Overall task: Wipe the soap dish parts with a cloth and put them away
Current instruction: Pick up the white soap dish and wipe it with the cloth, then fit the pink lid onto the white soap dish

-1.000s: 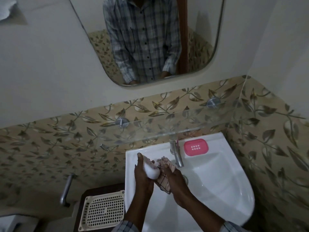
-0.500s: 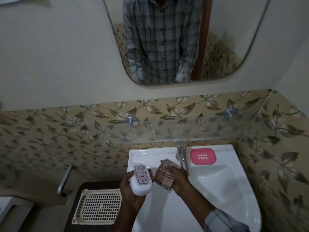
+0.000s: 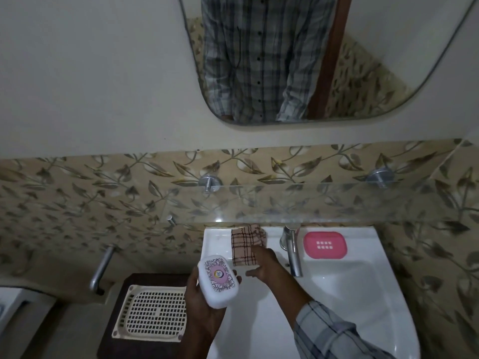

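My left hand grips a white soap dish lid with a pink patterned label, held over the sink's left edge. A checked beige cloth lies on the sink's back rim, left of the tap. My right hand hovers just below the cloth with fingers spread and nothing in it. A pink soap dish part with small slots sits on the rim to the right of the tap.
A white sink with a chrome tap fills the lower right. A glass shelf juts out above the rim. A cream perforated tray rests on a dark stand to the left, beside a metal handle.
My right hand has laid the cloth on the sink's back rim and let go of it. My left hand has turned the white lid label-up and moved it left.
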The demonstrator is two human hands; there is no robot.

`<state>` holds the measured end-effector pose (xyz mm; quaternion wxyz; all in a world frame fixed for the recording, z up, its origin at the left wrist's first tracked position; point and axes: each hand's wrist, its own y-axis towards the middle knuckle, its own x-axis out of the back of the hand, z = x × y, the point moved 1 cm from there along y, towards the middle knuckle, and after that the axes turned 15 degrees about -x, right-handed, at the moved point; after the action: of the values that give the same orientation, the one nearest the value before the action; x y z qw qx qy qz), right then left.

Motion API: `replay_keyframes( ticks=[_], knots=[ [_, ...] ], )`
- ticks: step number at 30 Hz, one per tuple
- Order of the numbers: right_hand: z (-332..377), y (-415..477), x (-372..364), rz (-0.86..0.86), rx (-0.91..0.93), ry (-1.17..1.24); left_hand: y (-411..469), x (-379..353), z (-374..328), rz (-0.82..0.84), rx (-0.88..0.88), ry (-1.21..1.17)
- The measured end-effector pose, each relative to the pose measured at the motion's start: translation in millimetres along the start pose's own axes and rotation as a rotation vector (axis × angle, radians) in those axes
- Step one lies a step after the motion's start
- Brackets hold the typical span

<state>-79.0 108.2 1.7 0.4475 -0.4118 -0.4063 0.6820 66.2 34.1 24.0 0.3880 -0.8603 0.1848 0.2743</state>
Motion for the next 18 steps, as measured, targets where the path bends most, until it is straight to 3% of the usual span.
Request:
replay_keyframes(
  ticks=[3,6,7,14,18],
  knots=[
    [-6.6,-27.7,10.2,0.012,0.123,-0.221,3.6,-11.8,4.0,0.061,-0.066,0.042],
    [-15.9,-65.5,17.1,0.189,0.413,-0.524,-1.8,-37.3,18.4,0.153,-0.071,0.137],
    [-16.5,-74.8,20.6,0.172,0.498,-0.602,-5.1,-47.4,23.9,0.202,-0.073,0.167],
    [15.8,-96.5,96.5,-0.059,0.653,-0.659,-20.6,-83.8,66.9,0.474,-0.081,0.286],
    [45.6,-79.5,172.4,-0.467,0.803,-0.945,-15.3,-76.6,59.6,0.397,-0.082,0.355]
  ],
)
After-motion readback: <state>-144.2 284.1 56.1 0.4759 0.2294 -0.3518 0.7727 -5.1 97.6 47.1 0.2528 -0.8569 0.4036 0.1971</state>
